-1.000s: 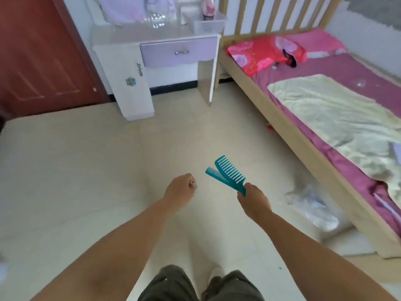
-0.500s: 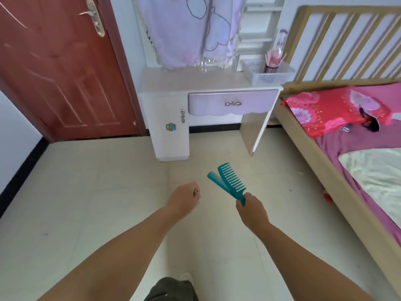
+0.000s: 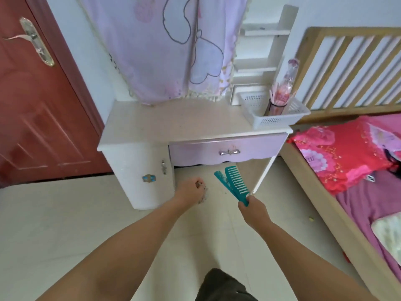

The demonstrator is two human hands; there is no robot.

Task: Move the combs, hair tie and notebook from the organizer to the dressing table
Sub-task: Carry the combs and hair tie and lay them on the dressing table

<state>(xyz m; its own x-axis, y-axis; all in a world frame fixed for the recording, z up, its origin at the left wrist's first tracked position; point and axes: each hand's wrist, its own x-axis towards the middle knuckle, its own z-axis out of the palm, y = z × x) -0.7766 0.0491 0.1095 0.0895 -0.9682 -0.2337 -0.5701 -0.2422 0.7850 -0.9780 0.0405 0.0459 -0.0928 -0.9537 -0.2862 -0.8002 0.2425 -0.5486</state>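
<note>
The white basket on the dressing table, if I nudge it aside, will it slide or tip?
The white basket looks like thin perforated plastic, so probably light and easy to slide. It is low and wide, so unlikely to tip itself. The tall cup of sticks inside seems likelier to topple if the push is abrupt.

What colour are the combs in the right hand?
Teal, both combs, clearest in the head view.

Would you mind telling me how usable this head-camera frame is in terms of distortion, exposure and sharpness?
Head view: wide-angle bending bows the door and bed frame outward at the edges; soft, even daylight washes out the dressing table top, with little shadow; the combs in the right hand are fairly crisp, but whatever the closed left hand holds is too blurred to identify.
</note>
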